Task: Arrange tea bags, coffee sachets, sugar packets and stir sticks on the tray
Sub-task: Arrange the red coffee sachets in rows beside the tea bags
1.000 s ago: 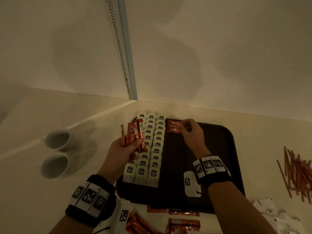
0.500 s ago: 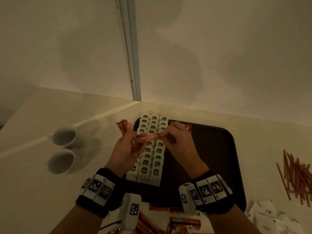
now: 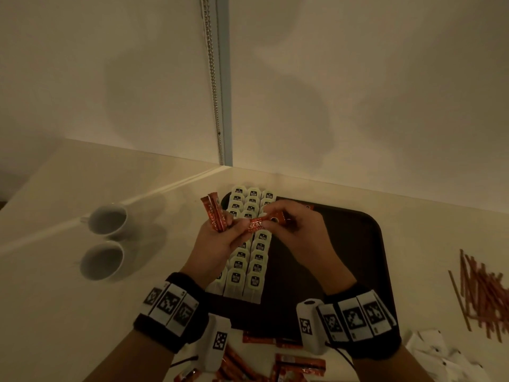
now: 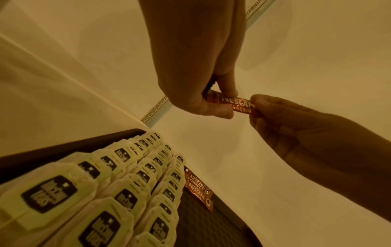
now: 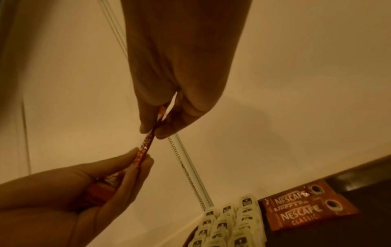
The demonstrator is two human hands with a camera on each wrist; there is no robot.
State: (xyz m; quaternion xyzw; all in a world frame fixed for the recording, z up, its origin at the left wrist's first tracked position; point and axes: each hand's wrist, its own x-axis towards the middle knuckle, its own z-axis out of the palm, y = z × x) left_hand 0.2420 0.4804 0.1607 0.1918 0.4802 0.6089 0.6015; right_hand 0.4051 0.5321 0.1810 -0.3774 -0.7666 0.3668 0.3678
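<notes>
While both hands hold it above the rows of tea bags (image 3: 249, 260), one Nescafé sachet (image 3: 265, 221) stretches between them: right hand (image 3: 298, 232) pinching one end, left hand (image 3: 217, 244) the other and clasping spare sachets (image 3: 214, 215). Half a second ago the hands sat lower over the dark tray (image 3: 358, 257); two sachets (image 5: 306, 210) lie at its far edge.

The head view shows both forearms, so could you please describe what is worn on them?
Both forearms are bare, without sleeves. Each wrist carries a black band ringed with white tiles bearing black square markers. A white camera block with its own marker sits on each band, trailing a thin black cable.
</notes>
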